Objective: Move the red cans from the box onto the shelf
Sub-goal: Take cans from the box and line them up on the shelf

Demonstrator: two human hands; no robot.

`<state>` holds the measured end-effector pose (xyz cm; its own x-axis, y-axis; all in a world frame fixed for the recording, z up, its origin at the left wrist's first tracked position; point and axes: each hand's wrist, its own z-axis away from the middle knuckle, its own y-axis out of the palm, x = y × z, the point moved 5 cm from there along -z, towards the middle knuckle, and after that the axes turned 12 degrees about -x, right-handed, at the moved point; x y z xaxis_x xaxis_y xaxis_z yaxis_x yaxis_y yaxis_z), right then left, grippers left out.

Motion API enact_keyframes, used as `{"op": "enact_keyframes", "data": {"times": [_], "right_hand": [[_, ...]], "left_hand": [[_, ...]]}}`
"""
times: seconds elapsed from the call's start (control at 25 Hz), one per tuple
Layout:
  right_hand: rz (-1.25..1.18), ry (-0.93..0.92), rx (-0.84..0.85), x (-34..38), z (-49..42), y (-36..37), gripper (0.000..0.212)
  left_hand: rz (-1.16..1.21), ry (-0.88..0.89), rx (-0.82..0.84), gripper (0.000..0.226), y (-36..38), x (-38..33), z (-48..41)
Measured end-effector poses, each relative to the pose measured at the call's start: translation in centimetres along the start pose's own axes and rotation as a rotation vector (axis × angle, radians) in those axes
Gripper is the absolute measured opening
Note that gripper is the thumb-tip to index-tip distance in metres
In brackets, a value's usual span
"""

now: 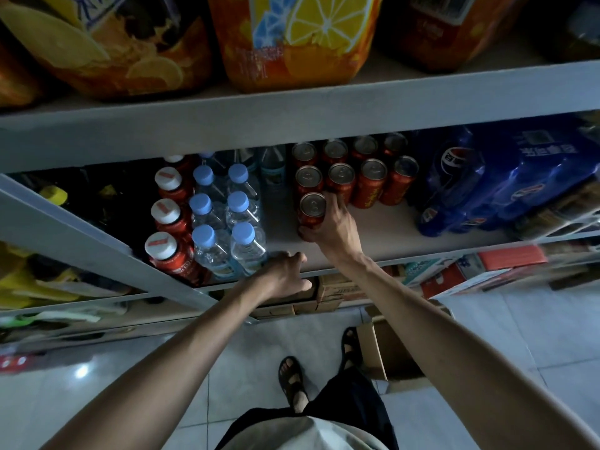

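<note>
the right hand (pixel 331 225) is wrapped round a red metal can with a silver top (pixel 312 209), which stands upright on the pale grey shelf (pixel 389 232). just behind this can stand two rows of like red cans (pixel 373 180). left of the can are clear plastic water bottles with blue caps (pixel 240 241). in front of the can, the left hand (pixel 287 274) holds the shelf's front edge, thumb on top, fingers curled under. below the can, on the floor, sits a brown cardboard box (pixel 383 349).
</note>
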<state>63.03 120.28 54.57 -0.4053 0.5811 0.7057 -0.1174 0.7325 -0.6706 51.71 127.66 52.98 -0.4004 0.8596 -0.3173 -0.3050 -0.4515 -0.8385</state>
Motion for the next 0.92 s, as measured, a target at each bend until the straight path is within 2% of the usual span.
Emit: {"op": "enact_keyframes", "data": {"times": [0.12, 0.2, 0.28, 0.32, 0.4, 0.48, 0.52, 0.6, 0.76, 0.92], "right_hand": [[-0.073, 0.022, 0.033, -0.3, 0.9, -0.8, 0.088], [-0.078, 0.034, 0.03, -1.6, 2.7, -2.3, 0.085], [-0.044, 0.092, -0.024, -4.5, 5.2, -4.9, 0.062], [-0.027, 0.122, -0.061, -6.3, 6.6, -6.5, 0.05], [-0.006, 0.19, -0.091, -10.4, 9.8, -9.7, 0.034], [0.001, 0.279, -0.084, -14.9, 12.8, -12.6, 0.023], [0.004, 0.345, -0.084, -17.3, 14.4, -14.1, 0.021], [0.016, 0.465, -0.062, -21.7, 17.8, -17.1, 0.016], [0.008, 0.624, -0.004, -29.7, 24.0, -21.8, 0.01], [0.01, 0.79, 0.072, -38.7, 29.2, -23.8, 0.015]], "left_hand": [[-0.037, -0.013, -0.011, 0.064, 0.3, 0.0, -0.1], [-0.119, -0.024, -0.015, 0.062, 0.8, -0.5, 0.1], [-0.175, -0.025, -0.097, 0.058, 1.3, -1.4, 0.8], [-0.196, 0.003, -0.191, 0.054, 1.4, -2.3, 1.2], [-0.24, 0.133, -0.418, 0.046, 1.4, -5.1, 2.0], [-0.21, 0.32, -0.526, 0.037, 2.3, -9.4, 2.6], [-0.161, 0.415, -0.516, 0.034, 3.4, -12.0, 2.6], [-0.015, 0.48, -0.359, 0.029, 6.7, -17.0, 2.5], [0.151, 0.32, 0.056, 0.027, 15.7, -24.4, 1.1], [0.236, 0.218, 0.234, 0.017, 24.5, -29.2, -1.5]]}}
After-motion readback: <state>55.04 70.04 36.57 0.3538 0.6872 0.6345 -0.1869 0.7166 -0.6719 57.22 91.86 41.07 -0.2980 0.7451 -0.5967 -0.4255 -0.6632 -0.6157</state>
